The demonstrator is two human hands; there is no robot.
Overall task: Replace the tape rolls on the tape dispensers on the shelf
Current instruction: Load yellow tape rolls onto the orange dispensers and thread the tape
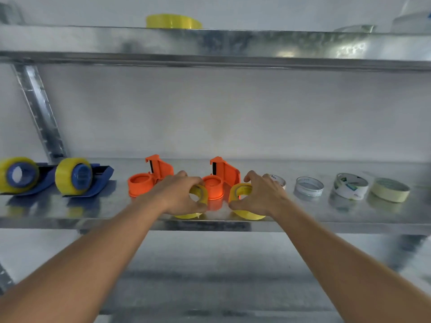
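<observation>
Tape dispensers sit in a row on the metal shelf (70, 213) in front of you, and you can read them from the left. Farthest left is a blue dispenser (21, 177) with a yellow roll already on its hub, partly cut off by the frame edge, and just beside it a second blue dispenser (84, 180), also loaded with yellow tape. Next comes an orange dispenser (149, 179) lying with its round hub bare. Your left hand (179, 194) is right in front of it, fingers curled around a yellow tape roll (200, 193) that stands tilted on edge near the shelf's front lip. Between your hands sits a second orange dispenser (220, 180), its hub also bare. Your right hand (261, 194) has its fingers closed over the top of another yellow roll (242, 201), which leans on edge close to that dispenser. To the right, well apart from your hands, four spent cardboard cores or thin rolls lie in a line: one (278, 180) mostly hidden behind your right hand, a greyish ring (309, 186), a white printed ring (349, 185) and a pale cream roll (389, 190). On the upper shelf (233, 43) a further yellow roll (173, 21) lies flat.
</observation>
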